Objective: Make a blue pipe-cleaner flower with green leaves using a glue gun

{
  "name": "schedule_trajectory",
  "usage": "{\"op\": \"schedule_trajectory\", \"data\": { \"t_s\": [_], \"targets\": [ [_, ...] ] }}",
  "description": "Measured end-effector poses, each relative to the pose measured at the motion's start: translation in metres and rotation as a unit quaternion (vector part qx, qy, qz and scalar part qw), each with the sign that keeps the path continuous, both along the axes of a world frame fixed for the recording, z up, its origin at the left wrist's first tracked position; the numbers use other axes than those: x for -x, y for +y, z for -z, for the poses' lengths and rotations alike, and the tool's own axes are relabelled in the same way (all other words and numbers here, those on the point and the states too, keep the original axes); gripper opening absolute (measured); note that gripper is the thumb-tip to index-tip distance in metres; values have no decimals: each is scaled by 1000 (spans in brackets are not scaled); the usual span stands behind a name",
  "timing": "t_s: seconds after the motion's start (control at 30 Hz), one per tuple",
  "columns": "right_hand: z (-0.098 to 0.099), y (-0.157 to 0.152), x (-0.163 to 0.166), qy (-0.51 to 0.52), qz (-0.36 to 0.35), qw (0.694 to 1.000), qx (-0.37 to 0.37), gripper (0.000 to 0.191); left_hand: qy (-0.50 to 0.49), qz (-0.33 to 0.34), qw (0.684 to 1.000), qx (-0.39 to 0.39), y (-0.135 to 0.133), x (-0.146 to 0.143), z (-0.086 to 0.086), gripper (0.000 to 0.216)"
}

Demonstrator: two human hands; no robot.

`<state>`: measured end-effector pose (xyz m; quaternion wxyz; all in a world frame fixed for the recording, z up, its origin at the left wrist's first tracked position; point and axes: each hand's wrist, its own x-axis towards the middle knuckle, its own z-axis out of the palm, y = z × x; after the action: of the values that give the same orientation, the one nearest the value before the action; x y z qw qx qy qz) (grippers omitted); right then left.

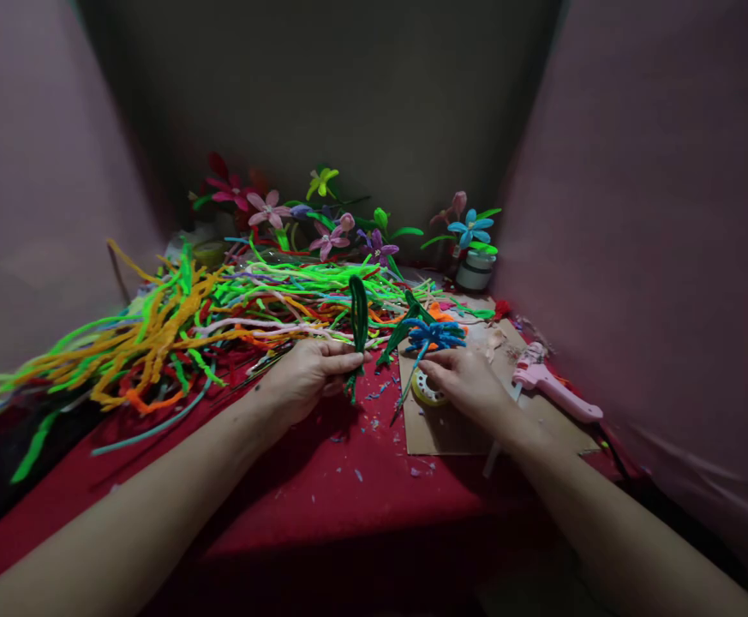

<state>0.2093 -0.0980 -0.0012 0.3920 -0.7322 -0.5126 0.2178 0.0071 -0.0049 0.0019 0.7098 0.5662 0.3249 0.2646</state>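
Observation:
A dark green pipe-cleaner leaf stands upright in my left hand, pinched near its twisted lower end between thumb and fingers. On the right, my right hand has its fingers closed at a blue pipe-cleaner flower; its thin stem slants down toward the table. The fingertips partly hide the grip. Just behind and left of the flower is another dark green leaf piece. Below the right fingers, a roll of tape lies on a cardboard sheet.
A large heap of colourful pipe cleaners spreads across the left and back. Finished pipe-cleaner flowers stand behind it, with a jar at back right. A pink glue gun rests on the right. Fuzz scraps dot the red cloth.

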Motion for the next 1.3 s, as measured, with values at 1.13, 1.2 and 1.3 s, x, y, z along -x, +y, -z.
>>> {"op": "schedule_trajectory", "data": {
  "t_s": [1.13, 1.2, 1.3],
  "targets": [
    [-24, 11, 35, 403, -44, 903, -143, 30, -62, -6, 993, -100, -13, -1, -5, 12],
    [-27, 15, 45, 386, -61, 903, -176, 25, -76, -7, 993, -89, -14, -1, -8, 11],
    [-29, 22, 55, 360, -78, 905, -212, 21, -110, -14, 992, -53, -15, 0, -12, 11]
  ]
}}
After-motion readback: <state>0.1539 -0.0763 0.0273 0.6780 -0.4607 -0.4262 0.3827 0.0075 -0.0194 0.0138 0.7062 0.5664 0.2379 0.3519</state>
